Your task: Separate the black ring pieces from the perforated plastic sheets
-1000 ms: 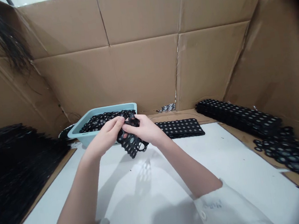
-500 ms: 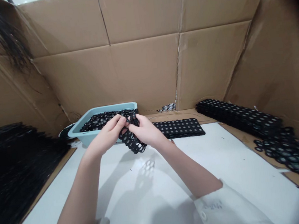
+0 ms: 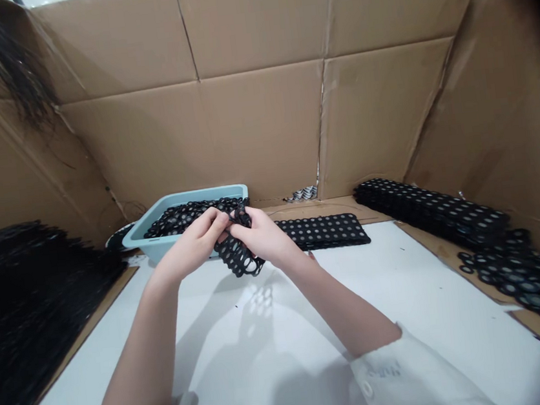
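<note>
Between my two hands hangs a black perforated sheet (image 3: 238, 258), flexible and full of round holes, above the white table. My left hand (image 3: 201, 234) pinches its upper part between thumb and fingers. Close beside it, my right hand (image 3: 262, 232) grips the same part, thumb on top. The fingertips nearly meet, and the sheet's bunched upper end shows between them. Its lower end dangles below. Just behind my hands stands a light blue plastic basin (image 3: 158, 249), heaped with more black pieces with holes (image 3: 174, 216).
A flat stack of black perforated sheets (image 3: 324, 230) lies behind my right hand. More stacked sheets (image 3: 434, 210) and loose pieces (image 3: 522, 274) line the right side. A large black pile (image 3: 38, 307) fills the left. Cardboard walls (image 3: 261, 125) enclose the table (image 3: 359, 296).
The hanging end of the perforated sheet has swung and turned slightly, and its shadow has shifted. Both hands keep nearly the same place and hold.
</note>
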Demonstrator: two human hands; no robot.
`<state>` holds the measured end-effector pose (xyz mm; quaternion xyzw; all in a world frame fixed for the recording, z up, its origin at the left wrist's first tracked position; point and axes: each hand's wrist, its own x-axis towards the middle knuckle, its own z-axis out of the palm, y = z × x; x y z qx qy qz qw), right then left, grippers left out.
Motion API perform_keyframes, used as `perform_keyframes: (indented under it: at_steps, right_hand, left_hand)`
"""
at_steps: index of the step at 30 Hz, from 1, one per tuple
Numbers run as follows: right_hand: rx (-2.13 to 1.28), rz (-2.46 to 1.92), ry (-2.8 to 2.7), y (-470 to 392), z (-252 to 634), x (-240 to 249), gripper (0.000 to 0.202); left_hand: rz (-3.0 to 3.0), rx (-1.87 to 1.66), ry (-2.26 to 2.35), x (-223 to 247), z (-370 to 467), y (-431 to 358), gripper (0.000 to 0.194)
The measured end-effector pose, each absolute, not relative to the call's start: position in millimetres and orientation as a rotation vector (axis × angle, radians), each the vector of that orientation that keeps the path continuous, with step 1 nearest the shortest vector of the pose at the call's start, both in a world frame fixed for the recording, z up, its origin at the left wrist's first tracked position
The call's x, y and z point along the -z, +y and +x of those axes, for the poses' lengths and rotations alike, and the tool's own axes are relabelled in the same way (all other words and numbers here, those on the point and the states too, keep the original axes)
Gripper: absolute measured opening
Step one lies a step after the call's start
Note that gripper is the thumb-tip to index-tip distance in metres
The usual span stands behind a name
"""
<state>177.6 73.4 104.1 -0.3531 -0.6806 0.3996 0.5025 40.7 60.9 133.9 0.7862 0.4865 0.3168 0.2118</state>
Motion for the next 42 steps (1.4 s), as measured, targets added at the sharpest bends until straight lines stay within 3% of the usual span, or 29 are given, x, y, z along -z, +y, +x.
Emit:
perform_keyframes:
  at_steps: [32, 42]
  right_hand:
    - [-0.889, -0.781, -1.701, 70, 182, -110, 0.008]
    - [-0.959, -0.762, -1.744, 62, 184, -114, 0.029]
  left_hand:
    - [2.035, -0.983, 1.291, -136, 50, 57, 0.031]
    - [1.723, -1.195, 1.251, -126, 49, 69, 0.028]
